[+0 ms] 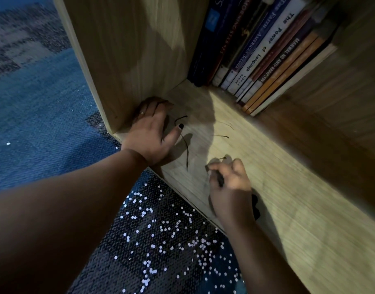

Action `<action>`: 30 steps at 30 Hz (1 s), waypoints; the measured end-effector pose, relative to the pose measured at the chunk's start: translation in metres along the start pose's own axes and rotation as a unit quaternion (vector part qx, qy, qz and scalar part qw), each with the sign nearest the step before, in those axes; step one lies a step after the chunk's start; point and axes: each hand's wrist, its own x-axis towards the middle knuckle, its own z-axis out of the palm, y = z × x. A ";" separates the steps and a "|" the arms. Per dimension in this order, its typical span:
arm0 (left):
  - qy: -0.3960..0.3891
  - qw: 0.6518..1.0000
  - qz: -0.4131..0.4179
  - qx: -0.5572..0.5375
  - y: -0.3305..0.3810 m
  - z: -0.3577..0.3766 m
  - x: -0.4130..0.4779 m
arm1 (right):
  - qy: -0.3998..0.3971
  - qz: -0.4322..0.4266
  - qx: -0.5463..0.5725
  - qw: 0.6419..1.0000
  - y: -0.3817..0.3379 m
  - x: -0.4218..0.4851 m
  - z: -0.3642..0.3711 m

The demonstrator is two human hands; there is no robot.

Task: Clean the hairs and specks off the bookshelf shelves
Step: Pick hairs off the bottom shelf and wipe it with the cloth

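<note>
The light wooden shelf board (288, 209) runs from the left corner toward the lower right. My left hand (152, 132) lies flat on it in the corner by the side panel, fingers straight and thumb spread. Dark hair strands (185, 149) lie loose on the board beside that thumb, and thinner ones (222, 136) lie farther in. My right hand (229, 187) is curled near the front edge, its fingertips pinching a dark tuft of hair (220, 179). Something dark shows under that hand's far side; I cannot tell what it is.
A row of leaning books (263, 52) fills the back of the shelf. The upright side panel (122, 60) closes the left end. Below the front edge is blue carpet (44, 124), strewn with several small white specks (171, 236).
</note>
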 end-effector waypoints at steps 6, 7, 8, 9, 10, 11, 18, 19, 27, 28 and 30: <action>0.000 0.999 -0.008 -0.031 -0.002 0.001 -0.001 | 0.000 0.013 0.011 1.000 0.010 0.038 0.006; -0.003 0.999 -0.011 -0.033 -0.003 0.001 -0.001 | -0.004 0.016 0.010 1.000 0.010 0.034 0.005; -0.005 0.999 -0.014 -0.034 -0.004 0.002 -0.002 | -0.006 0.017 0.006 1.000 0.009 0.028 0.003; -0.006 0.999 -0.018 -0.035 -0.004 0.002 -0.001 | -0.006 0.013 -0.007 1.000 0.008 0.019 0.001; -0.007 0.999 -0.022 -0.035 -0.005 0.003 -0.002 | -0.008 0.007 -0.028 1.000 0.008 0.009 -0.002; -0.008 0.999 -0.025 -0.035 -0.005 0.003 -0.002 | -0.016 0.002 -0.044 0.999 0.007 -0.003 -0.005; -0.004 0.999 -0.022 -0.040 -0.002 0.000 -0.003 | -0.049 -0.018 -0.055 0.997 0.014 -0.040 -0.016; -0.002 0.999 -0.021 -0.040 -0.001 -0.001 -0.003 | -0.041 -0.015 -0.049 0.998 0.012 -0.035 -0.014; -0.010 0.999 -0.021 -0.035 0.001 -0.002 -0.003 | 0.010 0.021 -0.027 0.999 0.019 0.052 -0.005; -0.009 0.999 -0.021 -0.035 0.001 -0.002 -0.002 | 0.011 0.019 -0.028 0.999 0.019 0.056 -0.006; -0.007 0.999 -0.020 -0.037 0.001 -0.002 -0.002 | 0.004 0.022 -0.026 0.999 0.020 0.054 -0.007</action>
